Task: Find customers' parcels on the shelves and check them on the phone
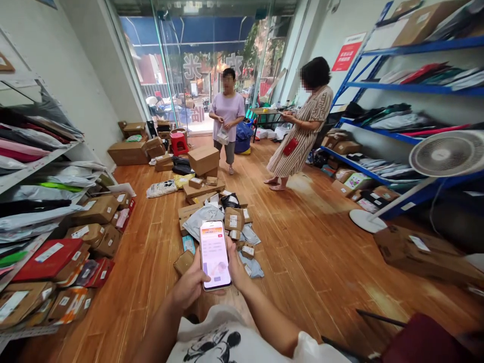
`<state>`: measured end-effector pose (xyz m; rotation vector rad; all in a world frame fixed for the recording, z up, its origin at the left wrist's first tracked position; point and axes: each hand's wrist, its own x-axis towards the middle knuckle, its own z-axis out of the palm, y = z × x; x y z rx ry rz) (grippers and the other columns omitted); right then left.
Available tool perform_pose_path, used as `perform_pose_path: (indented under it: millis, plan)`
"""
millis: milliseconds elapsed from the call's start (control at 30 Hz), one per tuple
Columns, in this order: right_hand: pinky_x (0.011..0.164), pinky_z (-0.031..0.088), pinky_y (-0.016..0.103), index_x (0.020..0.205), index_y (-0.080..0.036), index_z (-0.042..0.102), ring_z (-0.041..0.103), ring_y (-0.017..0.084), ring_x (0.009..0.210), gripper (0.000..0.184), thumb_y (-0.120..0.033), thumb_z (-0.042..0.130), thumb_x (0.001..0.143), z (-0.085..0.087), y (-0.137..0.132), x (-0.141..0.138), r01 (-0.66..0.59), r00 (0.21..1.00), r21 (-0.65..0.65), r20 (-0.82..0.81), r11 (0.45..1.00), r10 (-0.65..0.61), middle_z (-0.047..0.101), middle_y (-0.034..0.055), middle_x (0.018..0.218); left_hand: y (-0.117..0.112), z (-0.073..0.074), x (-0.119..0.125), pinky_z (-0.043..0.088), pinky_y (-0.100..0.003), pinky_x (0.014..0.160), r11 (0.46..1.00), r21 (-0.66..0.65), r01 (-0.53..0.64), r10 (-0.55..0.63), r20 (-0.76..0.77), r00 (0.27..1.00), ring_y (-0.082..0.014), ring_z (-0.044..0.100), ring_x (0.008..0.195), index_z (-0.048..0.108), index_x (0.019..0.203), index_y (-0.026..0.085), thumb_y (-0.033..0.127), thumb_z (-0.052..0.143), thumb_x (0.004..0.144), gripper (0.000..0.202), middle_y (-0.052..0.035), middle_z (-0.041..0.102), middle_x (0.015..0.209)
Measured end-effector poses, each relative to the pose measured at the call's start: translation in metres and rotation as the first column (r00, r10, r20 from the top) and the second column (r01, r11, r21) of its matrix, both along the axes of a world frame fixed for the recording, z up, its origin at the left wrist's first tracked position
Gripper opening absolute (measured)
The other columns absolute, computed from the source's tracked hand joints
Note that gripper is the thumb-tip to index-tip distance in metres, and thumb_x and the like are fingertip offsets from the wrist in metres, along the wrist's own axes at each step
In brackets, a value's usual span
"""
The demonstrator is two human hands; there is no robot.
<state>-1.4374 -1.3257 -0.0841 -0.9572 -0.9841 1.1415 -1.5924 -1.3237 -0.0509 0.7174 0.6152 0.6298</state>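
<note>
L hand (191, 281) & R hand (236, 268) hold phone (215, 253), pkgs (233, 220) beyond.

wood floor (302, 242) | pale walls (81, 70) | blue shelving (401, 86) | daylit glass front (204, 88)

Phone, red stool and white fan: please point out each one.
Phone (215, 256): head view, middle of its lit screen.
Red stool (179, 142): head view, on its side below the seat.
White fan (447, 154): head view, on the round grille.

Phone (215, 256) with illegibly tiny print, white shirt (219, 338) partly beyond bottom edge.
</note>
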Motion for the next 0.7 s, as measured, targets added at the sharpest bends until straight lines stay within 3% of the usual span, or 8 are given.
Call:
perform_pose_path:
  millis: [133,233,367,533,700]
  plan:
    - [0.111,0.034,0.045,0.135,-0.028,0.052,0.047,0.026,0.130,0.069,-0.075,0.031,0.089,0.005,-0.001,-0.004,-0.086,0.994,0.026,0.069,0.996,0.084,0.057,0.0071,0.136,0.003,-0.003,-0.011,0.061,-0.042,0.062,0.997,0.027,0.072,-0.071,-0.040,0.997,-0.0392,0.054,0.115,-0.014,0.151,0.035,0.005,0.058,0.053,0.125,-0.0134,0.042,0.146]
    - [0.114,0.031,0.043,0.138,-0.027,0.049,0.043,0.025,0.134,0.063,-0.068,0.035,0.093,0.011,-0.002,-0.006,-0.141,0.988,0.018,0.059,0.990,0.140,0.051,0.0059,0.143,0.003,-0.005,-0.015,0.061,-0.039,0.061,0.997,0.060,0.048,-0.046,-0.043,0.998,-0.0397,0.055,0.115,-0.013,0.151,0.034,0.005,0.061,0.053,0.126,-0.0150,0.046,0.143]
    - [0.109,0.036,0.041,0.135,-0.024,0.052,0.046,0.026,0.131,0.054,-0.058,0.044,0.094,0.019,-0.006,-0.007,-0.240,0.971,-0.042,-0.008,0.970,0.240,0.056,0.0068,0.138,0.005,-0.007,-0.019,0.059,-0.031,0.057,0.997,0.082,-0.006,0.010,-0.053,0.999,-0.0375,0.057,0.112,-0.010,0.151,0.036,0.006,0.062,0.056,0.123,-0.0134,0.049,0.140]
    - [0.099,0.043,0.043,0.141,-0.023,0.043,0.053,0.029,0.121,0.061,-0.040,0.060,0.085,0.021,-0.010,-0.009,-0.304,0.950,-0.068,-0.099,0.950,0.297,0.057,0.0072,0.135,0.010,-0.005,-0.024,0.059,-0.030,0.055,0.999,0.032,0.005,-0.007,0.055,0.998,-0.0362,0.059,0.110,0.003,0.152,0.032,0.012,0.056,0.057,0.111,-0.0122,0.051,0.139]
    - [0.104,0.037,0.043,0.140,-0.023,0.044,0.048,0.029,0.126,0.067,-0.025,0.060,0.075,0.023,-0.009,-0.008,-0.308,0.946,-0.079,-0.136,0.948,0.296,0.055,0.0049,0.137,0.012,-0.003,-0.022,0.061,-0.034,0.056,0.999,0.045,-0.017,0.019,-0.048,0.999,-0.0350,0.063,0.104,0.012,0.152,0.031,0.011,0.058,0.061,0.104,-0.0126,0.054,0.136]
